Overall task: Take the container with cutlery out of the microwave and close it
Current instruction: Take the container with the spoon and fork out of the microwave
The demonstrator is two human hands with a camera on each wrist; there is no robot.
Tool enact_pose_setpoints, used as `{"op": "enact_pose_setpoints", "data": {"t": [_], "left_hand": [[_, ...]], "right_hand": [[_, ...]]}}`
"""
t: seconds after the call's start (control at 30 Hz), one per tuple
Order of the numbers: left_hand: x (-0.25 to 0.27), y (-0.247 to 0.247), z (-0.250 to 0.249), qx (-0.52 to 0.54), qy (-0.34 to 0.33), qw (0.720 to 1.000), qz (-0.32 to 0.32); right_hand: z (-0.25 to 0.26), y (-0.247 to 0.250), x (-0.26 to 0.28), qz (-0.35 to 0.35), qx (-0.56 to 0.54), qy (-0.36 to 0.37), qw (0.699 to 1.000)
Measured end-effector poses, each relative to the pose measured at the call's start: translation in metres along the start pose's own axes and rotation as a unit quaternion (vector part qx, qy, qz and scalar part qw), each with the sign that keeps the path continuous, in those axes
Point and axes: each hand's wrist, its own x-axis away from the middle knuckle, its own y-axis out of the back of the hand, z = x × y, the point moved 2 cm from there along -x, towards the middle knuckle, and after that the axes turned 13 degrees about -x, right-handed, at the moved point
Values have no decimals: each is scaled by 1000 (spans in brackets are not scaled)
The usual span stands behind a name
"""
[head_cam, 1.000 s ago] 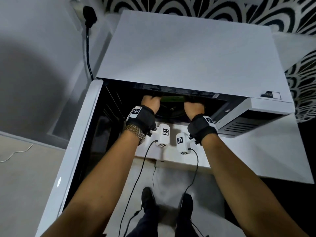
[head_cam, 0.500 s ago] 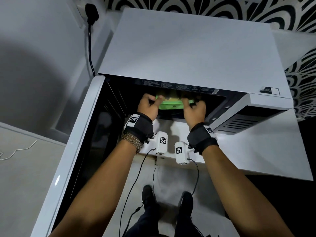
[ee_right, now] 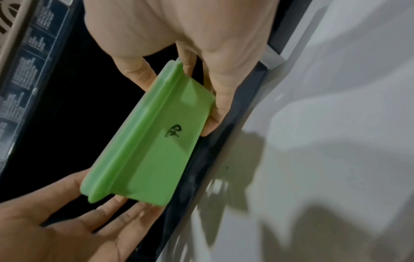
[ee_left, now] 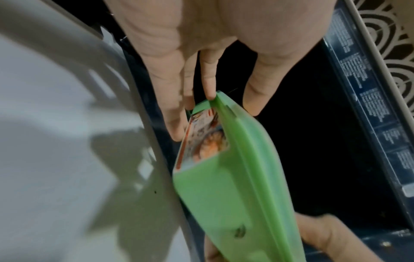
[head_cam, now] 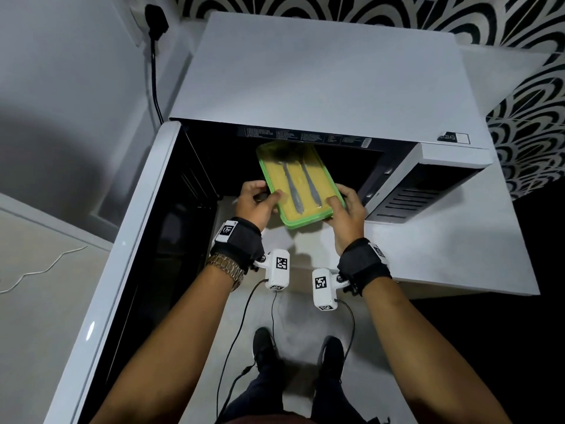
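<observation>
A green rectangular container [head_cam: 298, 182] with a clear lid holds two metal spoons [head_cam: 301, 186]. It hangs half out of the open white microwave [head_cam: 321, 78], above the cavity's front edge. My left hand [head_cam: 258, 200] grips its near-left corner, thumb on the lid and fingers underneath. My right hand [head_cam: 347, 209] grips the near-right corner the same way. In the left wrist view the container [ee_left: 226, 177] shows a printed label on its side, my left hand [ee_left: 201, 104] pinching its end. In the right wrist view the container [ee_right: 152, 141] has a black mark, my right hand [ee_right: 201, 85] around its corner.
The microwave door [head_cam: 122, 255] stands swung open on my left, reaching toward me. The microwave sits on a white counter [head_cam: 443, 240] with bare surface to the right. A black plug and cable [head_cam: 154, 41] run down the wall at the back left. My feet stand below.
Both hands were deep inside the cavity a second ago. They have drawn the container out toward me, so the lid and spoons now show.
</observation>
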Motion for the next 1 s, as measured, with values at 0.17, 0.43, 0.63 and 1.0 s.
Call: {"op": "enact_pose_setpoints", "data": {"t": [0.17, 0.43, 0.63, 1.0], "left_hand": [[0, 7, -1, 89, 55, 994, -10], [17, 12, 10, 12, 35, 998, 54], [46, 4, 36, -43, 23, 998, 42], [108, -60, 79, -216, -13, 976, 41]], "right_hand": [[-1, 20, 7, 28, -41, -32, 998], [-14, 54, 13, -14, -96, -36, 995], [-30, 78, 32, 15, 12, -33, 999], [-35, 171, 49, -18, 102, -10, 995]]}}
